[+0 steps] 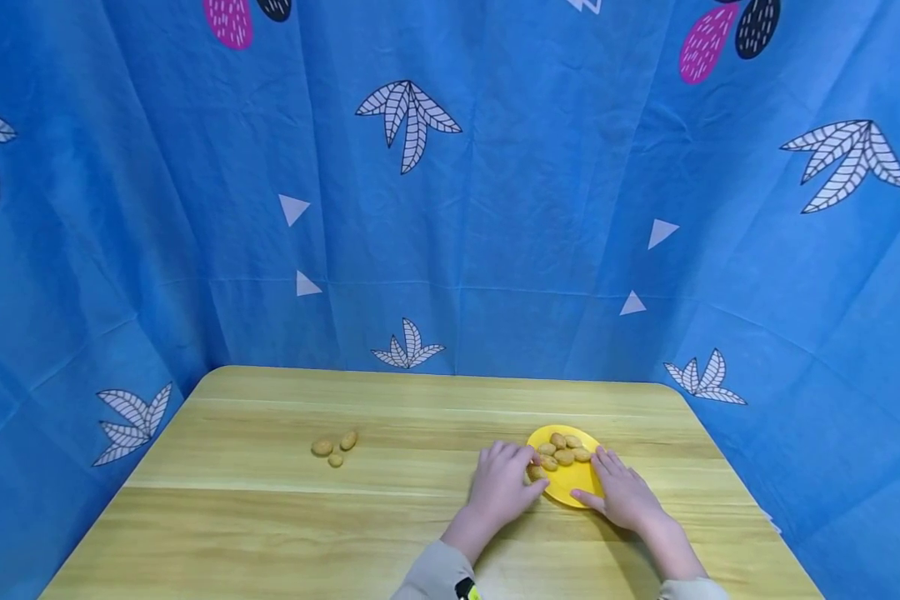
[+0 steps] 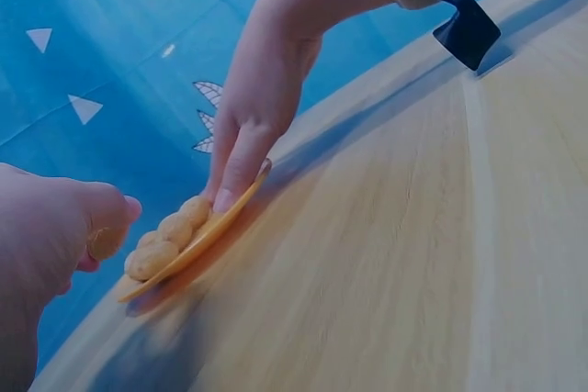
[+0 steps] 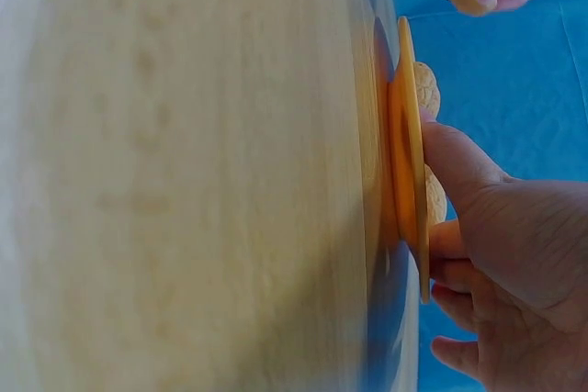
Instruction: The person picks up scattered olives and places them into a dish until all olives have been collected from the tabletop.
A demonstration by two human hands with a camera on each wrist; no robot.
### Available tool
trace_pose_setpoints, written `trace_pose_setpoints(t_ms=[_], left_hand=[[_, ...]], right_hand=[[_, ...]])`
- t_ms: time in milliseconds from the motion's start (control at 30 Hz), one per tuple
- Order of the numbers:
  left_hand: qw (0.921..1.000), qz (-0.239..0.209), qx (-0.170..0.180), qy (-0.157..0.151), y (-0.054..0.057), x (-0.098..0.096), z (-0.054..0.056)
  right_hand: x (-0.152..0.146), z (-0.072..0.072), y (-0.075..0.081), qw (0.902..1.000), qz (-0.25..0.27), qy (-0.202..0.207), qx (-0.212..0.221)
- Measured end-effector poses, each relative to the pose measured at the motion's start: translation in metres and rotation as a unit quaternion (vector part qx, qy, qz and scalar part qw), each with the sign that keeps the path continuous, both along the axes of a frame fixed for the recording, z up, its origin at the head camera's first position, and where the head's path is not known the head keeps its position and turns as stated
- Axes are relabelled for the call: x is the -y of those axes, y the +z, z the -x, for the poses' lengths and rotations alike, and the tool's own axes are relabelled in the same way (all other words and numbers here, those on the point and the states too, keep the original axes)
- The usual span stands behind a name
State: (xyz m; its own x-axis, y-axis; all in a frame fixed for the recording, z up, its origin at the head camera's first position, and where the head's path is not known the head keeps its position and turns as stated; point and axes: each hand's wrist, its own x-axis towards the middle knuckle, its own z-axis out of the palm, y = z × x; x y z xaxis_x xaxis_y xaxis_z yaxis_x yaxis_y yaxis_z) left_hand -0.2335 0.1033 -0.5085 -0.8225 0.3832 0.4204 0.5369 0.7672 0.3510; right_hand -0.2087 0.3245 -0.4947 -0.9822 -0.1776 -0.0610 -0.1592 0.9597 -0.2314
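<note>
A yellow plate [image 1: 587,479] lies on the table with several tan, rough-shelled walnuts [image 1: 565,457] on its far half. Above the plate's left edge, my left hand [image 1: 502,483] pinches one more walnut [image 2: 107,241] between thumb and fingers, held off the plate. My right hand [image 1: 626,493] rests on the right side of the plate. Its fingers lie fairly straight near the rim, and in the right wrist view its thumb [image 3: 459,161] touches the plate's upper face beside the walnuts. Part of the pinched walnut is hidden by the left fingers.
Three more walnuts [image 1: 322,447] lie close together on the left part of the wooden table [image 1: 270,525]. A blue patterned curtain [image 1: 495,208] hangs behind the table and along its sides.
</note>
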Motion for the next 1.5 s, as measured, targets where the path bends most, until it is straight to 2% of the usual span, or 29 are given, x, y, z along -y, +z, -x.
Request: trace_pose_setpoints(t_ms=[267,600,800,1100,1333,1500], left_hand=[[0.9988,0.049,-0.001,-0.009,0.005,-0.020,0.008],[0.9961,0.085,-0.003,-0.024,0.001,-0.035,0.018],[0.9943,0.096,-0.023,-0.040,-0.007,-0.038,0.021],[0.9890,0.114,-0.075,-0.056,-0.016,-0.042,0.026],[0.9863,0.122,-0.091,-0.063,-0.017,-0.046,0.027],[0.9852,0.129,-0.089,-0.068,-0.018,-0.047,0.027]], right_hand=[[0.001,0.000,0.002,1.0000,-0.003,-0.001,-0.004],[0.001,0.000,0.000,1.0000,0.001,-0.003,0.001],[0.002,0.000,-0.001,1.0000,0.002,-0.004,0.003],[0.003,0.000,-0.001,1.0000,0.000,-0.002,-0.001],[0.001,-0.001,0.001,1.0000,0.002,-0.004,-0.002],[0.000,-0.001,0.002,1.0000,0.001,-0.004,-0.001]])
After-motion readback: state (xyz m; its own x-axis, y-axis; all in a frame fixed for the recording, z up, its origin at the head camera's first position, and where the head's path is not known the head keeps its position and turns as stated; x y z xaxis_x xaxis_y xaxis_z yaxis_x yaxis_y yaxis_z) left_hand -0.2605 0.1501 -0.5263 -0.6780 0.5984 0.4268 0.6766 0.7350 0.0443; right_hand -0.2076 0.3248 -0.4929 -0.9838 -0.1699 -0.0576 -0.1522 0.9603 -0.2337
